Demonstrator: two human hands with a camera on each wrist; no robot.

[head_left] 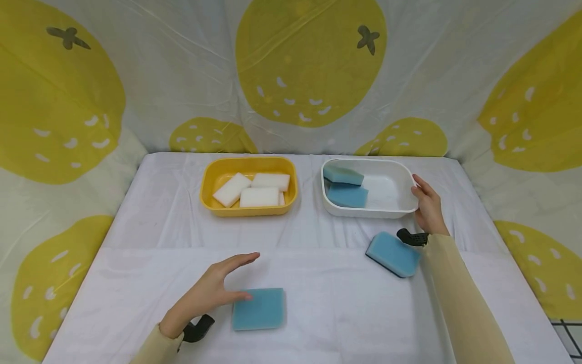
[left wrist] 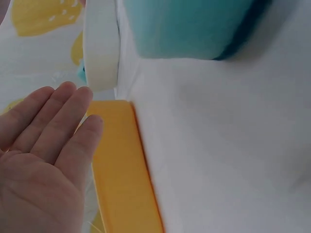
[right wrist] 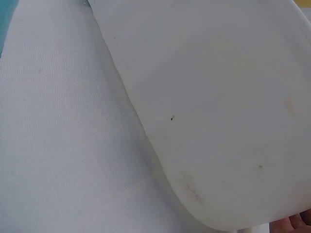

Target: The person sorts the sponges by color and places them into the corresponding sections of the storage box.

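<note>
My left hand hovers at the near left with fingers straight and thumb spread. Its thumb overlaps a blue sponge lying on the white cloth. In the left wrist view the straight fingers have nothing between them. At the far right, my right hand grips the right end of a white plastic tray, thumb at the rim. Two blue sponges lie in the left part of that tray. Between tray and right wrist, another blue sponge with a dark underside rests on the cloth.
A yellow tray holding several white sponges stands at the back left, beside the white tray. White cloth covers the table. Curtains printed with yellow fruit close off the back and sides.
</note>
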